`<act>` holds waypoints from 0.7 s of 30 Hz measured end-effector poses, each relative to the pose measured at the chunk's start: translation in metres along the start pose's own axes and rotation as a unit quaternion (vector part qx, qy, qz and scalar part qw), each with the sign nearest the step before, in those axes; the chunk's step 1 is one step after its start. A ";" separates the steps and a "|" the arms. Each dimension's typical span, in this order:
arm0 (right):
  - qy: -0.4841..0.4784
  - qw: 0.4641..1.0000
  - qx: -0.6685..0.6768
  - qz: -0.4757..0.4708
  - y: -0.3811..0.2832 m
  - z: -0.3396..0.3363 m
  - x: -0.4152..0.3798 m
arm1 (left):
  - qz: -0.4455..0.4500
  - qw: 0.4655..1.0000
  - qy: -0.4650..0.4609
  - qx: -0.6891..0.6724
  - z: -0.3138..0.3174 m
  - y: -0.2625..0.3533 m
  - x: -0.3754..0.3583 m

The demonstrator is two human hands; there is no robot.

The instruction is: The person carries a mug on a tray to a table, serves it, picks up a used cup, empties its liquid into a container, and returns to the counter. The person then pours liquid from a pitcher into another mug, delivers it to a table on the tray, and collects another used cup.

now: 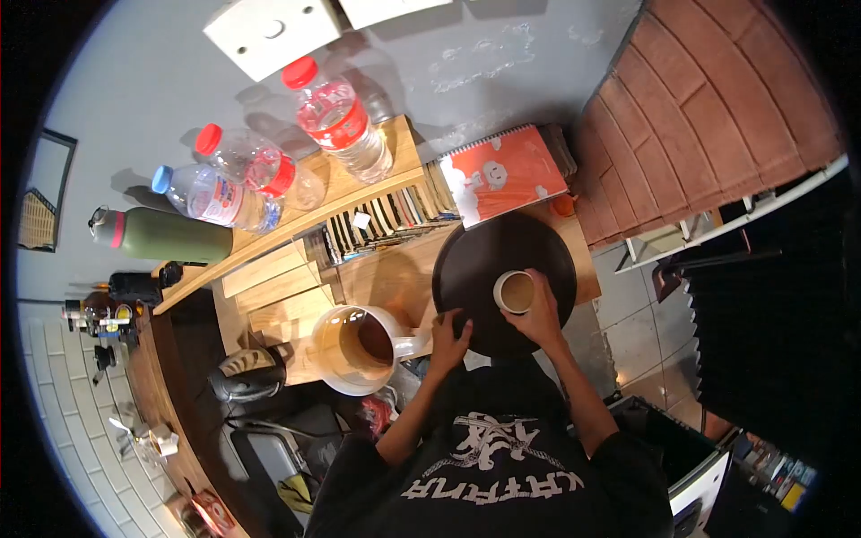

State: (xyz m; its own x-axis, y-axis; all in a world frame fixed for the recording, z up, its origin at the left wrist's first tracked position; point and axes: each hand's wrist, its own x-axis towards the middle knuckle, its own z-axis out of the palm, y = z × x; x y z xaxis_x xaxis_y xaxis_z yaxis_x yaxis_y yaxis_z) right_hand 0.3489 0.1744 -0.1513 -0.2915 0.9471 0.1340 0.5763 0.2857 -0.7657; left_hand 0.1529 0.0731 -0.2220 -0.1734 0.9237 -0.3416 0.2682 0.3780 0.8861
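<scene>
A round black tray (538, 247) lies on the wooden counter in front of me. On it stands a small white cup (514, 291) filled with a light brown drink. My right hand (541, 316) is wrapped around the cup's near side. My left hand (448, 336) has its fingers curled over the tray's near-left rim. Just left of that hand sits a large white jug (359, 350) holding a darker brown liquid, its handle pointing at the tray.
A wooden shelf (336, 193) carries three plastic water bottles (341, 121) and a green flask (170, 235). A red spiral notebook (507, 170) leans behind the tray. A black kettle (247, 377) stands at the left. Brick wall on the right.
</scene>
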 end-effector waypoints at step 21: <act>0.029 0.947 -0.263 0.179 0.127 -0.037 0.008 | -0.013 0.962 0.225 0.154 0.007 0.005 0.066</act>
State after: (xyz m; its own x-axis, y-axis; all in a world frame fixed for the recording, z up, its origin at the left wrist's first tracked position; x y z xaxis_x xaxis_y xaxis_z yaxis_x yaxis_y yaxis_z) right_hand 0.4486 0.2238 -0.2243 0.0290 0.9992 -0.0290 0.9359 -0.0374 -0.3503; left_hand 0.1494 0.1369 -0.2421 -0.5582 0.8195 -0.1299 0.5147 0.4648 0.7204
